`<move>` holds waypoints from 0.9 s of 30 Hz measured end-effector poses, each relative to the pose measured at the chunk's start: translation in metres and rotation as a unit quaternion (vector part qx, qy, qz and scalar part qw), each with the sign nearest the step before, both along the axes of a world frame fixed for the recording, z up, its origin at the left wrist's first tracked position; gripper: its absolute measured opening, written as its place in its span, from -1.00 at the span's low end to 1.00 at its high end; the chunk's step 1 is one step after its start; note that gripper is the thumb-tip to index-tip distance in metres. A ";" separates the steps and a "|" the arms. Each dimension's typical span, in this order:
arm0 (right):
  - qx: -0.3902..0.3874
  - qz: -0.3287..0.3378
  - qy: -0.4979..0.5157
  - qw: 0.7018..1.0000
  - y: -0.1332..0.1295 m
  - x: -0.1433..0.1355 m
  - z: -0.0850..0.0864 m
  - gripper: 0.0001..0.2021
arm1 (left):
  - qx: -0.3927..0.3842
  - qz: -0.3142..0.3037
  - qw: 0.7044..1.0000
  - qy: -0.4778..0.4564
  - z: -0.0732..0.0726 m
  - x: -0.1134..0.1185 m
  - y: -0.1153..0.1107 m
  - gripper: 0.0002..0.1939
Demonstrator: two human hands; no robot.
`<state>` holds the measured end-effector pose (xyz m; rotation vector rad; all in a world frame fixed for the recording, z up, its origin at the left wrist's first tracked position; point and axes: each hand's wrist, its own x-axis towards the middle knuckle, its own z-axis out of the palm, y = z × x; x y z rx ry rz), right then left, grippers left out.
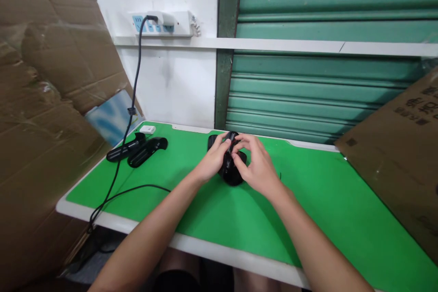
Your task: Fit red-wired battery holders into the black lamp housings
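Both hands on black device, mid tabletop. Left hand steadies body, fingers curled round it; right hand pinches small top part w/ fingertips. Step prob. fitting/adjusting; next needs fine fingertip alignment. Two black handles lie well apart, left.

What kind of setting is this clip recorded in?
Probably a small workshop or assembly bench in a storage-type room. Signs: a green roller shutter behind the table, flattened cardboard leaning at the side, a wall power strip, and both hands, left hand and right hand, working on a black plastic part.
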<state>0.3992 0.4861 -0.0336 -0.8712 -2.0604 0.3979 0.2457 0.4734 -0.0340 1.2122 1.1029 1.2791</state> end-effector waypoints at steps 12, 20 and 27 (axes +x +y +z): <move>0.009 0.017 -0.010 1.000 0.001 0.001 0.000 -0.69 | 0.010 -0.013 1.000 0.011 0.000 0.002 -0.002 -0.61; 0.023 -0.022 0.004 0.999 -0.001 0.000 -0.003 -0.68 | -0.006 -0.016 1.000 0.016 0.004 0.005 -0.003 -0.48; 0.122 -0.073 -0.045 0.989 -0.002 -0.003 -0.007 -0.83 | -0.009 -0.012 0.999 0.030 0.005 0.006 -0.003 -0.41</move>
